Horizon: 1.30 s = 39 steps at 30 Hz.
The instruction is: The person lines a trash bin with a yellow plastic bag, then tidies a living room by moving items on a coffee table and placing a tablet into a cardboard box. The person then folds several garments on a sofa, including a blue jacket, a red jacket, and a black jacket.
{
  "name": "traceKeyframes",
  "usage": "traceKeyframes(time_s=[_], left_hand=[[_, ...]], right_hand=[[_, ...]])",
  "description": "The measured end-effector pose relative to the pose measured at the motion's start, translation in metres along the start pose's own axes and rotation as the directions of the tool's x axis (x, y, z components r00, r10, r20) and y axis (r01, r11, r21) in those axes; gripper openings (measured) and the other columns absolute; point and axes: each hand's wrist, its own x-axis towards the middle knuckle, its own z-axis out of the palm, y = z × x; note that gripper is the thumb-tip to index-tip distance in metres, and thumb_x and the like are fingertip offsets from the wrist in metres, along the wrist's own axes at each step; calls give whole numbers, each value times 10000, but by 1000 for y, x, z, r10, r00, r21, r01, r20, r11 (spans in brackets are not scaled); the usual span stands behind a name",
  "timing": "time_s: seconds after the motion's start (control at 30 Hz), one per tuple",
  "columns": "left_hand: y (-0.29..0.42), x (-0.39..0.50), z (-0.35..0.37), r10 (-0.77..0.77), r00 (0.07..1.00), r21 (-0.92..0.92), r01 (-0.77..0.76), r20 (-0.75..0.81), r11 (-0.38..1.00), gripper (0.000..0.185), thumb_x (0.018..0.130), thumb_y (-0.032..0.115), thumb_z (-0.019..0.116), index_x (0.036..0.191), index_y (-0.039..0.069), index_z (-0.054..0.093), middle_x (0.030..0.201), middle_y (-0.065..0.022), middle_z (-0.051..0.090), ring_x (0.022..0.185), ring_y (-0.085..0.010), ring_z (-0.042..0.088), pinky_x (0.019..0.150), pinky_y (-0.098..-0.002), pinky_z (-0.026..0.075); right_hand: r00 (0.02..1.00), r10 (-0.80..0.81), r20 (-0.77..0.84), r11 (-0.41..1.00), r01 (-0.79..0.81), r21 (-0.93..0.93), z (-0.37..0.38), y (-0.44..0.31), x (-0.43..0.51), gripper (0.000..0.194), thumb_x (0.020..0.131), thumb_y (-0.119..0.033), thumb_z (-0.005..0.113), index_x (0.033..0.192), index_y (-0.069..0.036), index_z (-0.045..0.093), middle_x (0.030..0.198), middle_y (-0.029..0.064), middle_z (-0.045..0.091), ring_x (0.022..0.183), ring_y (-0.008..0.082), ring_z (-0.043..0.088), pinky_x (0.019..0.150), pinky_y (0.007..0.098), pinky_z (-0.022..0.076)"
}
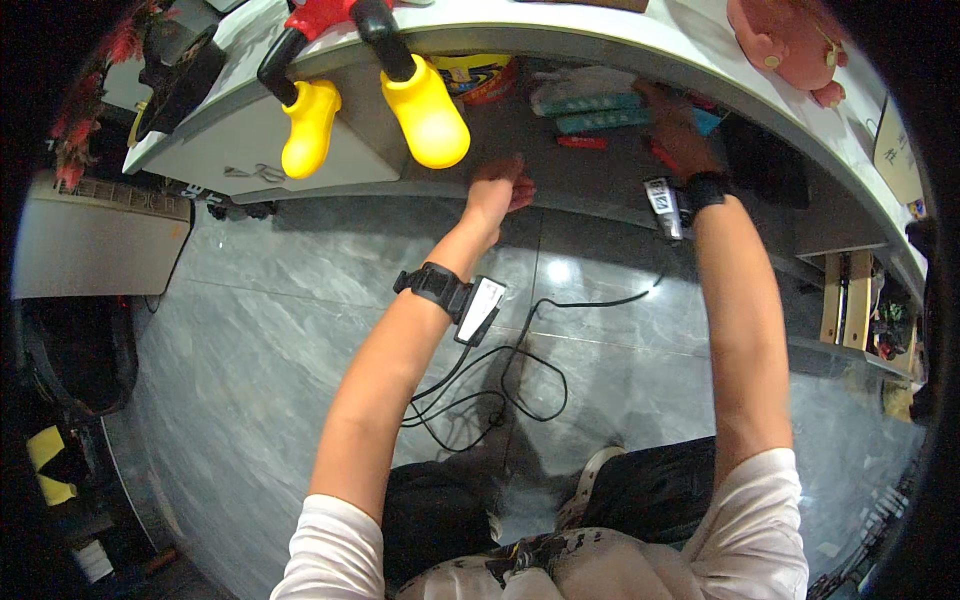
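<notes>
My left hand (501, 189) is at the front edge of the shadowed shelf (495, 139) under the counter. Its fingers are loosely bent and apart, and I see nothing in them. Deeper on that shelf, at the right, my right hand (679, 131) reaches beside two teal boxes (600, 112). A red item (663, 154) lies at its palm side; whether the hand grips it or a box is too dark to tell. Another small red packet (581, 141) rests in front of the boxes. Behind them is a clear plastic bag (562, 84).
A figure's yellow boots (427, 120) hang over the counter edge (570, 41). A yellow and red tub (480, 75) stands at the shelf's back. A pink figurine (787, 45) sits on the counter. Black cable (532, 352) loops across the grey tiled floor (247, 360).
</notes>
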Motion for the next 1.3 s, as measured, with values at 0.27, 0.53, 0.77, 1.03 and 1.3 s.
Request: traceKeyframes(time_s=[0.27,0.53,0.77,1.03,1.3], left_hand=[[16,-21,52,-99,925,-277,210,366,938,536,858,505,533,1099,30,468,941,-126,539,905,-268,560,873,-460,482],[18,-137,-24,-432,819,-119,506,378,854,514,871,227,600,1295,66,357,1152,-174,542,958,-238,613,754,-324,558],[74,-275,-174,-543,826,-16,547,-151,837,479,857,158,617,1264,55,385,1040,-110,607,882,-185,637,776,-295,559],[161,-422,-331,-358,648,-338,161,-673,927,307,898,249,557,1078,9,490,896,-95,626,778,-177,641,665,-274,566],[189,-298,-476,-4,632,-251,-302,-775,920,287,915,191,474,1119,-5,426,945,-135,610,784,-188,630,658,-264,554]], right_hand=[[799,584,145,587,-538,605,-84,-43,-58,284,810,-266,634,999,-58,599,899,67,615,775,195,567,701,344,462],[681,219,698,438,-708,554,-105,-129,-112,290,797,-313,692,869,-36,647,777,-3,606,674,78,516,616,239,423],[375,124,919,479,-833,275,-13,-115,-72,396,814,-441,625,837,-48,654,779,7,609,711,110,510,608,269,380],[322,394,861,115,-947,301,85,-81,-68,372,787,-453,648,982,-151,550,747,0,447,539,126,390,451,269,388],[364,484,796,123,-929,349,65,-117,-82,291,874,-416,554,817,-131,543,652,-9,458,540,118,410,459,249,335]])
